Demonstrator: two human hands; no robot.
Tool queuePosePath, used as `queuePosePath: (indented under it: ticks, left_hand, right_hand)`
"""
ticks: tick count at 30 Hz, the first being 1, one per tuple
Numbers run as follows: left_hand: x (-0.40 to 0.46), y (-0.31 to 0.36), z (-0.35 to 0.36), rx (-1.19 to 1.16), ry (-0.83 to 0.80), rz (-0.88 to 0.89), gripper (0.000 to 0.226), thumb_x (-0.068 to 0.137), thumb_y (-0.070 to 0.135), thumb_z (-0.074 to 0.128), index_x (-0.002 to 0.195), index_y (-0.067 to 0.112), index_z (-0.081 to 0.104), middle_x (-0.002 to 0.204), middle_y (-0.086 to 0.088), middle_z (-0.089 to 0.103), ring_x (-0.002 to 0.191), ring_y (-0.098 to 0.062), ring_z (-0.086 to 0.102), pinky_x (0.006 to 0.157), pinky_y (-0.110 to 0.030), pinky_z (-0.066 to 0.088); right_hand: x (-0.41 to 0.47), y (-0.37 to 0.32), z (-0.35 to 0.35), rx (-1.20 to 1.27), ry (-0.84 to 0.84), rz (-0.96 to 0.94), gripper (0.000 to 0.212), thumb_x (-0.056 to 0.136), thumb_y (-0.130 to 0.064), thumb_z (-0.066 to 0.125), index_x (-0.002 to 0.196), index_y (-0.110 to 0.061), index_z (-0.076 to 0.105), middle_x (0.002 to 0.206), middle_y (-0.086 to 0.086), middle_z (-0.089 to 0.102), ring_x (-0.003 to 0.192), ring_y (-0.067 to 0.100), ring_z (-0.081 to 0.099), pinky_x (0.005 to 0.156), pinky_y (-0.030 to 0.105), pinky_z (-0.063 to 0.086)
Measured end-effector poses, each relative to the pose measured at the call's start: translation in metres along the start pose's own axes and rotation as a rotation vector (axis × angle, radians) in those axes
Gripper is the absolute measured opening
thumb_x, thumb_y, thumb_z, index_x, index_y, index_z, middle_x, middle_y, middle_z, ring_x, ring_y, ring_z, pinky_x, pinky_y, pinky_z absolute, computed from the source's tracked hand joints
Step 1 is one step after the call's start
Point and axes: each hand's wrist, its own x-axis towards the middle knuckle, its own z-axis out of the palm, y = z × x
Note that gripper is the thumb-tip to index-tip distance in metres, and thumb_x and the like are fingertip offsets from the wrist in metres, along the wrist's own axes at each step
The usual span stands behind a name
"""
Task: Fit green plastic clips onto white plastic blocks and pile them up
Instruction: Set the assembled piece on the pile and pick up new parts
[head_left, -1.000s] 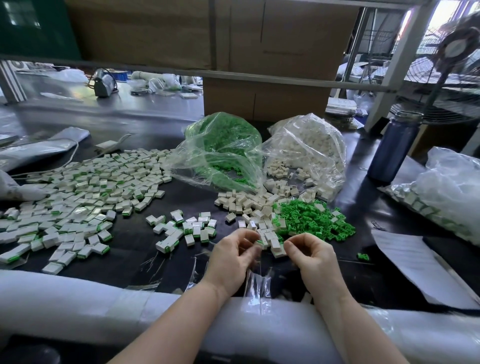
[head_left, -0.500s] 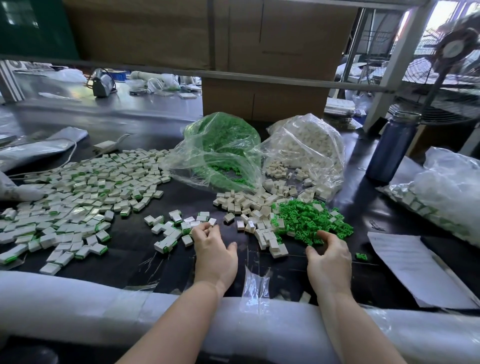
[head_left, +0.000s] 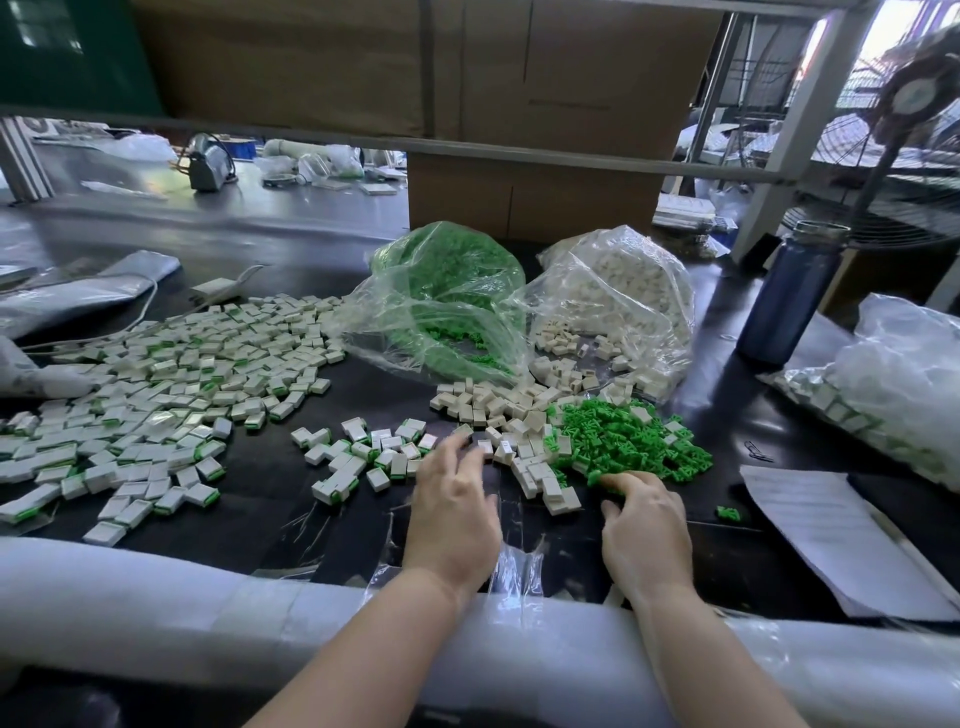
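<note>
Two loose heaps lie before me: small white plastic blocks (head_left: 511, 415) and small green plastic clips (head_left: 631, 441), touching. My left hand (head_left: 454, 512) reaches over the blocks, fingers spread, holding nothing. My right hand (head_left: 644, 519) curls into the clips; whether it pinches one I cannot tell. Both parts look light and rigid, best pinched by the sides. Behind, a clear plastic bag (head_left: 447, 301) holds green clips; another clear bag (head_left: 618, 306) holds white blocks.
</note>
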Motion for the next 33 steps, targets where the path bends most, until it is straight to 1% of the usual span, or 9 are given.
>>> queuePosePath:
  ticks: [3, 6, 9, 13, 16, 20, 23, 28, 33]
  left_hand:
    - [-0.003, 0.002, 0.0, 0.059, -0.102, 0.216, 0.043, 0.095, 0.019, 0.046, 0.137, 0.021, 0.042, 0.141, 0.007, 0.025, 0.13, -0.01, 0.023, 0.114, -0.022, 0.015]
    - [-0.002, 0.002, 0.004, 0.142, -0.217, 0.323, 0.049, 0.097, 0.022, 0.041, 0.144, 0.029, 0.03, 0.15, 0.013, 0.015, 0.131, -0.011, 0.019, 0.112, -0.027, 0.014]
    - [-0.001, 0.002, 0.006, 0.175, -0.279, 0.348, 0.049, 0.098, 0.027, 0.039, 0.144, 0.034, 0.027, 0.15, 0.019, 0.02, 0.13, -0.011, 0.022, 0.106, -0.026, 0.016]
    - [-0.001, 0.004, 0.003, 0.105, -0.237, 0.376, 0.043, 0.094, 0.028, 0.048, 0.137, 0.03, 0.042, 0.139, 0.015, 0.038, 0.124, -0.01, 0.033, 0.108, -0.025, 0.023]
    - [-0.002, 0.005, 0.001, 0.076, -0.193, 0.38, 0.041, 0.093, 0.026, 0.051, 0.134, 0.026, 0.047, 0.132, 0.01, 0.044, 0.121, -0.012, 0.036, 0.107, -0.027, 0.027]
    - [-0.002, 0.003, 0.004, 0.172, -0.221, 0.366, 0.051, 0.097, 0.026, 0.042, 0.145, 0.033, 0.027, 0.138, 0.007, 0.027, 0.125, -0.014, 0.026, 0.109, -0.026, 0.022]
    - [-0.001, 0.003, 0.006, 0.217, -0.259, 0.355, 0.048, 0.098, 0.027, 0.038, 0.143, 0.037, 0.026, 0.142, 0.008, 0.019, 0.126, -0.015, 0.02, 0.108, -0.029, 0.018]
    - [-0.002, 0.004, 0.006, 0.153, -0.167, 0.361, 0.032, 0.094, 0.03, 0.048, 0.126, 0.031, 0.048, 0.132, 0.01, 0.033, 0.12, -0.011, 0.027, 0.101, -0.022, 0.02]
    - [-0.003, 0.006, 0.003, 0.096, -0.136, 0.381, 0.019, 0.089, 0.033, 0.057, 0.105, 0.024, 0.057, 0.117, 0.01, 0.045, 0.109, -0.01, 0.036, 0.1, -0.023, 0.028]
  right_hand:
    - [-0.002, -0.002, 0.001, 0.038, 0.0, -0.047, 0.024, 0.091, -0.009, 0.052, 0.11, -0.015, 0.066, 0.117, -0.002, 0.058, 0.109, 0.019, 0.045, 0.09, 0.024, 0.033]
    - [-0.004, -0.005, 0.0, 0.048, -0.004, -0.087, 0.019, 0.09, -0.009, 0.055, 0.103, -0.014, 0.068, 0.109, -0.003, 0.061, 0.105, 0.019, 0.05, 0.088, 0.025, 0.038]
    - [-0.006, -0.009, -0.003, 0.067, -0.027, -0.118, 0.015, 0.088, -0.01, 0.059, 0.098, -0.012, 0.07, 0.102, -0.001, 0.064, 0.1, 0.02, 0.056, 0.089, 0.028, 0.042]
    - [-0.007, -0.011, -0.006, 0.108, -0.015, -0.112, 0.016, 0.083, -0.006, 0.064, 0.097, -0.011, 0.07, 0.101, 0.001, 0.064, 0.097, 0.02, 0.058, 0.085, 0.023, 0.039]
    - [-0.008, -0.012, -0.007, 0.122, -0.002, -0.095, 0.02, 0.081, -0.006, 0.067, 0.1, -0.012, 0.069, 0.103, 0.002, 0.061, 0.095, 0.02, 0.057, 0.084, 0.022, 0.038]
    - [-0.008, -0.011, -0.005, 0.091, -0.01, -0.068, 0.023, 0.084, -0.01, 0.066, 0.106, -0.009, 0.067, 0.108, 0.005, 0.059, 0.098, 0.021, 0.058, 0.088, 0.025, 0.04]
    - [-0.007, -0.011, -0.004, 0.068, -0.027, -0.055, 0.019, 0.085, -0.012, 0.064, 0.103, -0.007, 0.068, 0.107, 0.005, 0.057, 0.098, 0.022, 0.056, 0.089, 0.026, 0.041]
    - [-0.008, -0.011, -0.004, 0.059, -0.034, -0.06, 0.01, 0.086, -0.013, 0.063, 0.096, -0.012, 0.065, 0.101, 0.002, 0.059, 0.098, 0.02, 0.054, 0.084, 0.028, 0.04]
    - [-0.009, -0.01, -0.005, 0.084, -0.011, -0.074, 0.016, 0.085, -0.01, 0.063, 0.1, -0.013, 0.066, 0.1, 0.001, 0.062, 0.097, 0.02, 0.056, 0.083, 0.026, 0.04]
